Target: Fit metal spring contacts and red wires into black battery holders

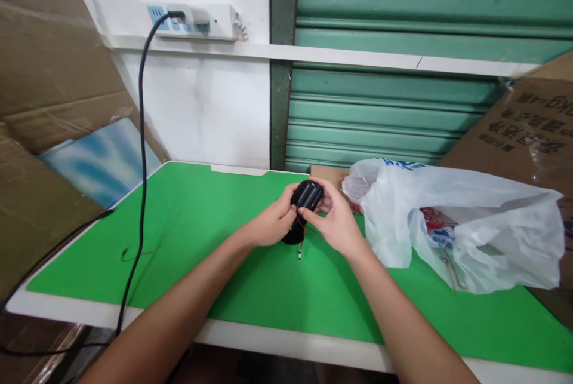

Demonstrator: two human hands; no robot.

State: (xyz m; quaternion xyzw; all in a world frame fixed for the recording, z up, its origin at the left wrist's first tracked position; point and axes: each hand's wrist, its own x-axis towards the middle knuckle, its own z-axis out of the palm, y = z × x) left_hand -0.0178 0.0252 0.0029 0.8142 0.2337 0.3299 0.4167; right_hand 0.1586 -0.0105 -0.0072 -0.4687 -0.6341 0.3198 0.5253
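Observation:
Both hands grip a black plastic battery holder with long ribbed slots, raised over the green table mat. My left hand holds its left side, thumb at the lower edge. My right hand wraps its right side, thumb also pressing near the lower edge. Thin red wires run down from between the thumbs. A small white-and-metal piece hangs at a wire's end. Just below the hands shows a round black part, partly covered by them; whether it joins the holder I cannot tell.
A white plastic bag with red items inside lies on the right of the green mat. A black cable drops from the power strip across the left side. A loose thin wire lies there. Cardboard stands at left.

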